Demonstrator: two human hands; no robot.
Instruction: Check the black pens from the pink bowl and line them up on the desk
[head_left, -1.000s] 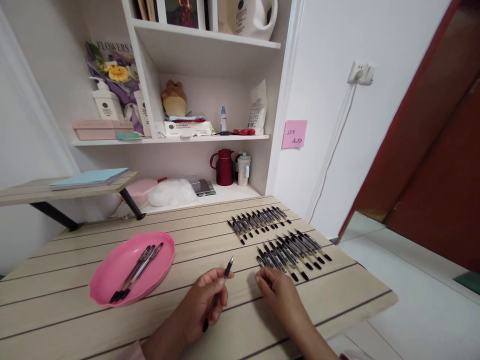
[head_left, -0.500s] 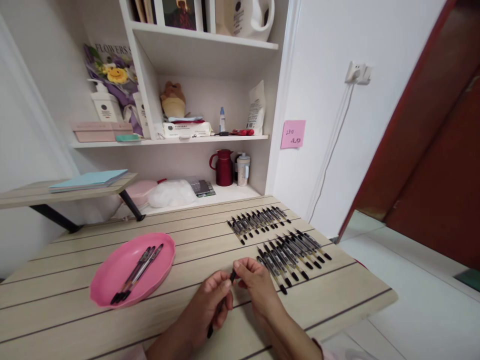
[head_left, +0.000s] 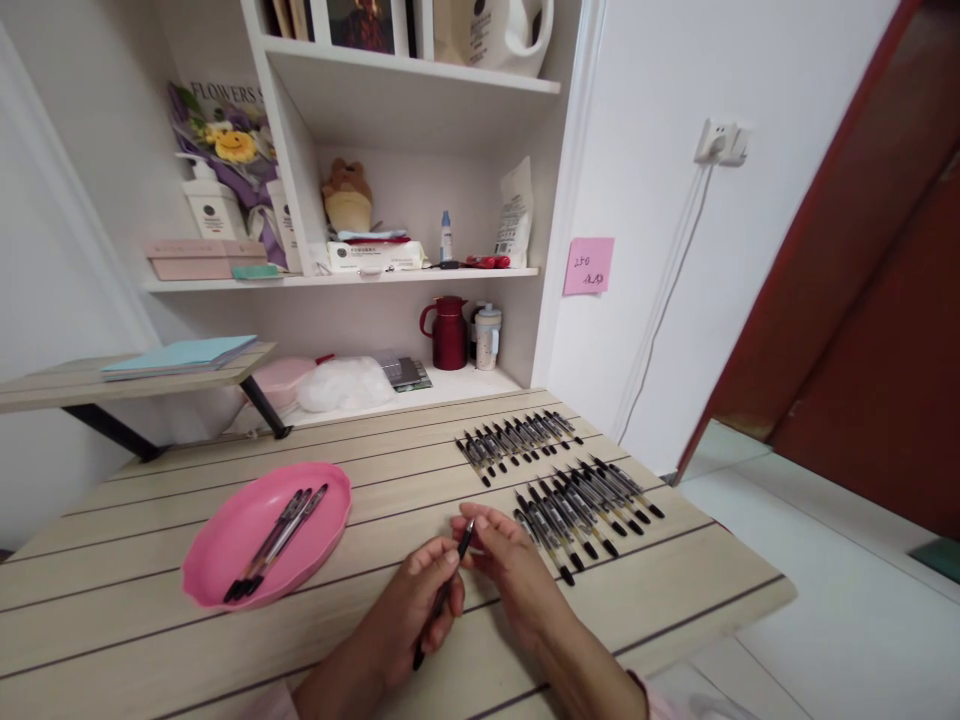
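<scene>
The left hand (head_left: 420,592) held a slim black silver-tipped pen (head_left: 465,543) above the pale, dark-striped wooden bench (head_left: 405,492), fingers wrapped round its barrel. The right hand (head_left: 514,570) had bent fingers beside the tip; whether they gripped it was unclear. A steady barrel and light, in-line finger pressure seemed best.

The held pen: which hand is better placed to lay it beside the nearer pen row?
Probably the right hand: it is beside the nearer pen row; the left hand, holding the pen, is farther away.
</scene>
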